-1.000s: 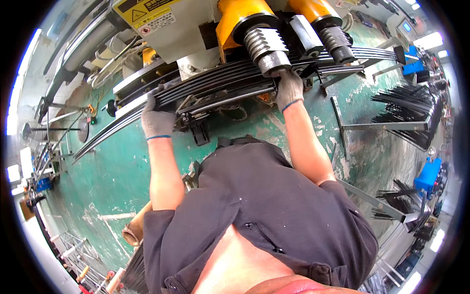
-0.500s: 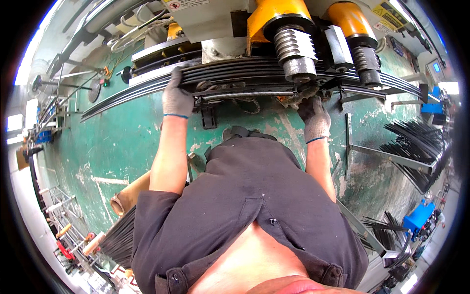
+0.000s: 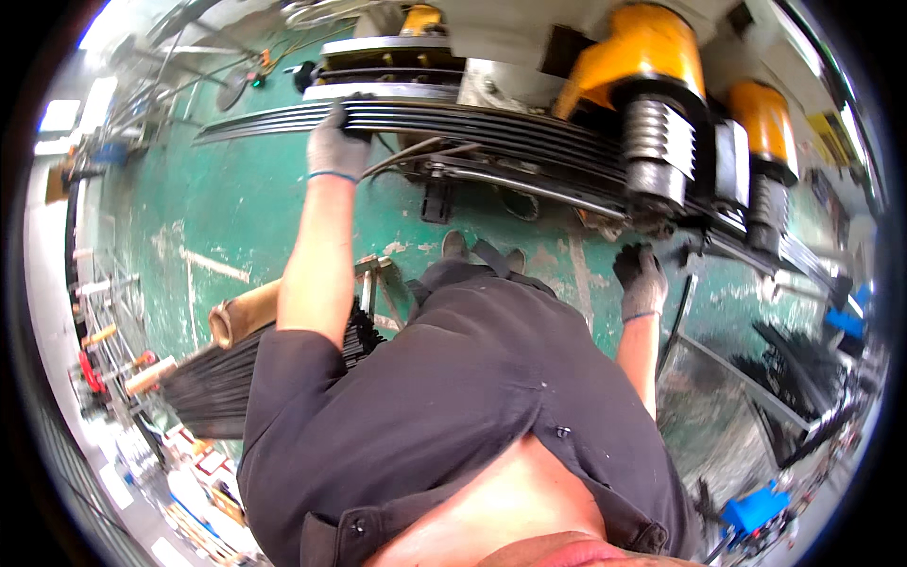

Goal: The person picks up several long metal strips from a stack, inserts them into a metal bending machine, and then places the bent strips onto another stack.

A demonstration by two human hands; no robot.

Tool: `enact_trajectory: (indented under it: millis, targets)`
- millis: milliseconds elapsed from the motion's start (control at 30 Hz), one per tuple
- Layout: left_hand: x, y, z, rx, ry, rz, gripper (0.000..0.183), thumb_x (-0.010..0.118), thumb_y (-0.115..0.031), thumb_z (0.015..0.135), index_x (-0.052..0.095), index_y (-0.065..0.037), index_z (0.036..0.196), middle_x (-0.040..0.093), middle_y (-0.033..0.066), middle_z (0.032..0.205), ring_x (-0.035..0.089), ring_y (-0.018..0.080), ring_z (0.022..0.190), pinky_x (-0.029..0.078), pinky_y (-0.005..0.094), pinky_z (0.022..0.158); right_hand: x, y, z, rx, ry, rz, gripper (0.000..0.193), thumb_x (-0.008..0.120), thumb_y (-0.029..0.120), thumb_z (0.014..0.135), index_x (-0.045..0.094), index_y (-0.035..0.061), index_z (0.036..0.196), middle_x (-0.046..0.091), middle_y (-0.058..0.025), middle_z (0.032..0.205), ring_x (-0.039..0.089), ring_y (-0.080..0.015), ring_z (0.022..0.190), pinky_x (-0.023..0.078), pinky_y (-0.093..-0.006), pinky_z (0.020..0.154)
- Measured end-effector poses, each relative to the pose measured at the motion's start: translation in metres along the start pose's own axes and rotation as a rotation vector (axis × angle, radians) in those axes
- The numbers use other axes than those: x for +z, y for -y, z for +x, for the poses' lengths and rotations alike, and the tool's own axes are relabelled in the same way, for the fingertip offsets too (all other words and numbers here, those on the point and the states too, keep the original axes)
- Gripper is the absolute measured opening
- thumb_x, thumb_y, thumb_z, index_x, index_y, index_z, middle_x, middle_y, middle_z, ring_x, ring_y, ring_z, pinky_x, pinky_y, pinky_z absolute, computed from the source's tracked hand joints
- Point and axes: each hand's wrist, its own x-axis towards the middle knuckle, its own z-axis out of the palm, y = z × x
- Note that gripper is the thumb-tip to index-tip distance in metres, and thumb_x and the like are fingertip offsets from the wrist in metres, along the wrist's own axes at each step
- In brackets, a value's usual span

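A long stack of curved black steel leaves [image 3: 491,128] lies across a machine, running from upper left to the right. My left hand [image 3: 338,144], in a grey glove, grips the stack near its left part. My right hand [image 3: 641,280], also gloved, hangs lower at the right, just below the stack and under a yellow press cylinder [image 3: 638,71]; its fingers are curled and I cannot tell whether it holds anything. A second yellow cylinder [image 3: 765,123] stands further right, both with ribbed dark sleeves pressing down on the leaves.
The floor [image 3: 236,217] is worn green paint. A bundle of black steel strips [image 3: 213,387] and a cardboard tube [image 3: 248,319] lie at the lower left. More black leaves [image 3: 803,364] and a blue box [image 3: 756,510] sit on the right. Racks line the left edge.
My view has swung left, shifting the machine to the right. My left hand stays on the stack. My right hand has dropped away from the stack to below it.
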Motion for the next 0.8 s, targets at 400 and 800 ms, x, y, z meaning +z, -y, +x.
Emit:
enact_trajectory:
  millis: [400, 800]
  targets:
    - [-0.008, 0.004, -0.019, -0.176, 0.246, -0.159, 0.034, 0.059, -0.025, 0.105, 0.061, -0.003, 0.131, 0.066, 0.0168, 0.131, 0.062, 0.0354, 0.122, 0.047, 0.0525, 0.113, 0.071, -0.070, -0.021, 0.121, 0.061, -0.037, 0.020, 0.062, 0.025, 0.104, 0.069, 0.0065, 0.107, 0.070, -0.0083, 0.094, 0.067, -0.0263, 0.083, 0.052, -0.0396, 0.071]
    - [-0.167, -0.302, 0.138, 0.357, -0.209, -0.112, 0.051, 0.045, -0.047, 0.109, 0.054, -0.001, 0.130, 0.065, 0.0206, 0.124, 0.063, 0.0397, 0.116, 0.048, 0.0636, 0.106, -0.021, -0.157, -0.033, 0.274, -0.214, -0.178, 0.031, 0.063, 0.029, 0.102, 0.063, 0.0056, 0.122, 0.067, -0.0118, 0.110, 0.061, -0.0331, 0.102, 0.046, -0.0451, 0.079]
